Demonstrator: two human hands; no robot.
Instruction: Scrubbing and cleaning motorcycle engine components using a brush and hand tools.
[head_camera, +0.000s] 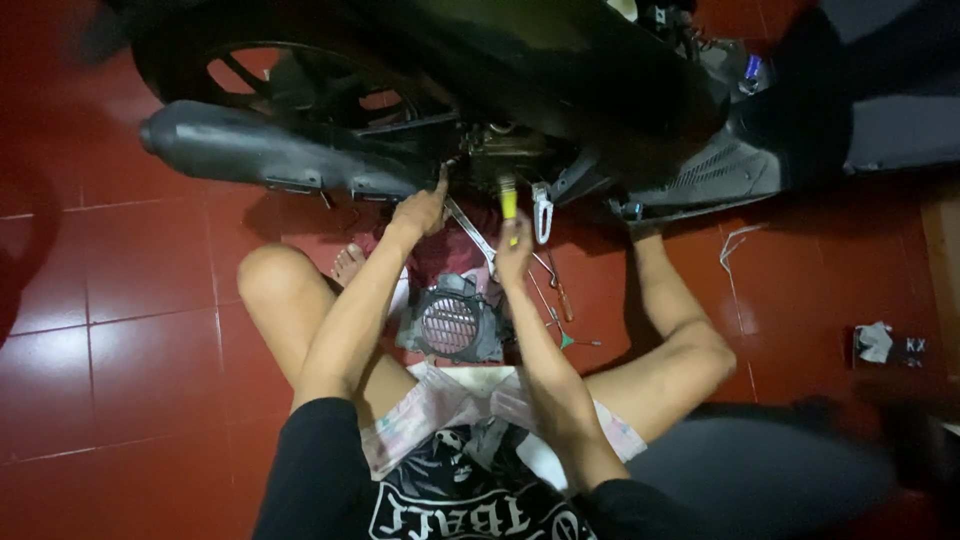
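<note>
I sit on a red tiled floor facing the underside of a dark scooter. My left hand reaches up to the engine area just under the black exhaust pipe, fingers pressed against a part there; whether it grips anything I cannot tell. My right hand is closed around a screwdriver with a yellow handle that points up into the engine. A silver wrench lies slanted between my two hands.
A black round fan cover with a mesh grille lies on the floor between my legs. Thin tools lie to its right. A silver footpeg bracket hangs from the scooter. A crumpled rag sits at far right.
</note>
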